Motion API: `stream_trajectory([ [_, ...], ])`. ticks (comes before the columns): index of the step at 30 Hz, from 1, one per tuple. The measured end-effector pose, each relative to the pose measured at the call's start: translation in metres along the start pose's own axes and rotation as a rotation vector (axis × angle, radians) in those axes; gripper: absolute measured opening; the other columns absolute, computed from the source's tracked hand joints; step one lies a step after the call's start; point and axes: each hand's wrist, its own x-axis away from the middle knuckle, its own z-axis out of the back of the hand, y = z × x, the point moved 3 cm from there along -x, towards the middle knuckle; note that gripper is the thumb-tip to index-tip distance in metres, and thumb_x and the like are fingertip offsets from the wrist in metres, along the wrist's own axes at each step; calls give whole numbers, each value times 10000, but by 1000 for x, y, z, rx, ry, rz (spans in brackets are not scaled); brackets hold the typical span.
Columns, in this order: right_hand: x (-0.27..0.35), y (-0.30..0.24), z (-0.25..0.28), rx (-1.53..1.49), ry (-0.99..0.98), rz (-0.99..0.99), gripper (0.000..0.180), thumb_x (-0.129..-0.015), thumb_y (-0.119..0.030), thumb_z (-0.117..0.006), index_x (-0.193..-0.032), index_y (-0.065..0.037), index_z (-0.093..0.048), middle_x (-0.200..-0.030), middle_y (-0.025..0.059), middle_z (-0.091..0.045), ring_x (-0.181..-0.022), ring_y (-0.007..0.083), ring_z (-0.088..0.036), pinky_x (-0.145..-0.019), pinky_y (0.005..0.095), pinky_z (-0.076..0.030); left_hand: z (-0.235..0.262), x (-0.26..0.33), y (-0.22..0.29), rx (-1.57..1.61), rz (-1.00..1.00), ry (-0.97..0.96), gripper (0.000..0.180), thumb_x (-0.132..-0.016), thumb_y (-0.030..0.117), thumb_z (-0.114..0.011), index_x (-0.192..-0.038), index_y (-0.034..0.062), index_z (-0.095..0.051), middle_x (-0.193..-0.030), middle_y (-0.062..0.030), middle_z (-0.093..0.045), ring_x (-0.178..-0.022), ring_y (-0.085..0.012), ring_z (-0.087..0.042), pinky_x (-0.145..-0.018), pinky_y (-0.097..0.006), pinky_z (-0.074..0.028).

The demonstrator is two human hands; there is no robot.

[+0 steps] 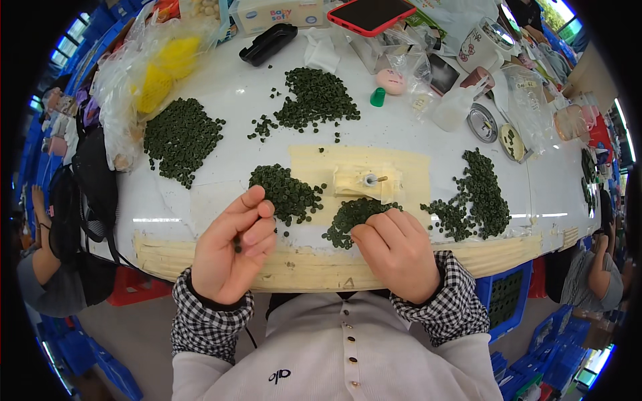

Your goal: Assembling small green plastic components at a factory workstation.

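My left hand [234,250] is raised over the table's near edge, palm turned partly up and fingers curled in. A small dark green round piece [237,245] shows between its fingers. Just beyond it lies a pile of the same pieces [284,194]. My right hand [399,254] reaches down at the near edge of another pile [353,217], fingertips pinched together; whatever they hold is hidden. Past that pile, a block wrapped in yellowish tape [348,182] carries an upright metal pin [371,180] and sits on a taped patch of table.
More green piles lie at far left [182,142], far middle [317,100] and right [483,197]. Along the back are a black tray [268,45], a red-edged phone [371,15], a green cap [378,97], a white mug [481,45] and plastic bags. People sit at both sides.
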Motion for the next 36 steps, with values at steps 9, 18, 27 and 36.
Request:
stream_trajectory([
  [9, 10, 2, 4, -103, 117, -36, 178, -640, 6, -642, -798, -1, -560, -765, 90, -570, -656, 217, -552, -570, 305, -472, 5, 4, -59, 24, 272, -190, 310, -1008, 246, -296, -1056, 66, -544, -757, -25, -619, -451, -49, -303, -465, -202, -280],
  [18, 11, 5, 7, -169, 171, -113, 264, -630, 38, -616, -893, 16, -622, -767, 84, -602, -679, 222, -583, -600, 302, -497, -22, -2, -59, -164, 270, -83, 301, -1005, 257, -304, -1086, 62, -519, -655, 45, -432, -448, -55, -296, -440, -198, -268],
  [27, 10, 6, 11, -192, 195, -182, 218, -642, 67, -661, -844, -7, -631, -772, 78, -610, -667, 223, -585, -580, 300, -489, 0, -6, -63, -117, 217, -315, 279, -998, 210, -301, -1099, 61, -515, -688, 18, -491, -454, -62, -327, -467, -207, -279],
  [36, 12, 8, 15, -368, 235, -306, 212, -657, 87, -644, -843, -15, -643, -778, 95, -624, -651, 225, -602, -562, 287, -487, -17, 2, -59, -105, 232, -41, 223, -989, 163, -330, -1038, 35, -506, -714, -23, -541, -515, -89, -377, -502, -220, -313],
])
